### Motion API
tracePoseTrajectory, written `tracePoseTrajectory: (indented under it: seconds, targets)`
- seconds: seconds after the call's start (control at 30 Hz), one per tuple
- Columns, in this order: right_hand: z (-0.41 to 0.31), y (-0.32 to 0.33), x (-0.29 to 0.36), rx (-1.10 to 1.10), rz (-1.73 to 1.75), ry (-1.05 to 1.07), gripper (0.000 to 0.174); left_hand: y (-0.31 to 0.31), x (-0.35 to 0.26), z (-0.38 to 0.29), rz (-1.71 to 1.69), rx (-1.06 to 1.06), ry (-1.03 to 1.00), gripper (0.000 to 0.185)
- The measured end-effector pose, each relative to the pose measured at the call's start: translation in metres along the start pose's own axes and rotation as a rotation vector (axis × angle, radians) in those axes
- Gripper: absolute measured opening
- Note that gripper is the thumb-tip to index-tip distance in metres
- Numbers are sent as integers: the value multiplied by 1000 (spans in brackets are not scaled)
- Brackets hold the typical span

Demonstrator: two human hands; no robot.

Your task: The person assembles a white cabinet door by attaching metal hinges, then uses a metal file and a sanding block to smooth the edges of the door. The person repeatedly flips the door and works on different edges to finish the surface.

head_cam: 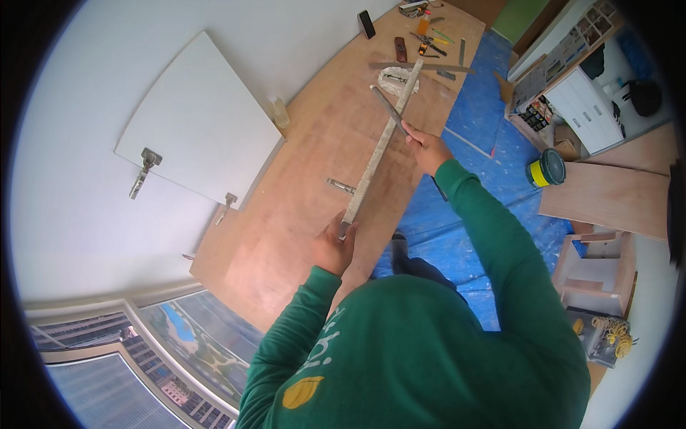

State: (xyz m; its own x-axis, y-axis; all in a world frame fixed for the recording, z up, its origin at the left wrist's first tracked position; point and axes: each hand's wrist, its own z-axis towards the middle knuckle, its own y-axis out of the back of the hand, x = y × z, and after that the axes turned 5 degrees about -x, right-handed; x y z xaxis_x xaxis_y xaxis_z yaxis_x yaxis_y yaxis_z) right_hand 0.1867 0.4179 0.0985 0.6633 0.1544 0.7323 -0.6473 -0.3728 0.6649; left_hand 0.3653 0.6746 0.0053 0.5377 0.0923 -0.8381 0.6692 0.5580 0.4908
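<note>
A long narrow bar with a speckled, light surface (pixel 375 161) runs lengthwise over the plywood worktop (pixel 289 214). My left hand (pixel 336 244) grips its near end, where a small dark grey piece shows between thumb and fingers. In my right hand (pixel 426 149) is a slim grey-brown stick or strip (pixel 389 107), slanting across the bar near its middle. Whether the two touch cannot be told. A metal cabinet hinge (pixel 341 185) lies left of the bar. Beyond, a white cloth or bag (pixel 390 80) with dark metal parts on it lies partly under the bar's far end.
A white panel with hinges (pixel 198 123) leans on the wall at the left. At the far end lie a tape measure (pixel 423 49), pliers, a dark red tool (pixel 400 49), a bottle (pixel 423 22) and a phone (pixel 366 24). Blue sheeting (pixel 482 214) covers the floor; a bucket (pixel 545 168) stands right.
</note>
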Motion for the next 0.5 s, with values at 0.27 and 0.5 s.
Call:
tracePoseTrajectory:
  seconds: [0.27,0.5]
  targets:
    - [-123,-32,-6,322,-167,297,51,3,-10,-7,94,-31,21,38]
    - [63,4,-79,-229,110,-74,45,5,-10,1,111,71,-46,41]
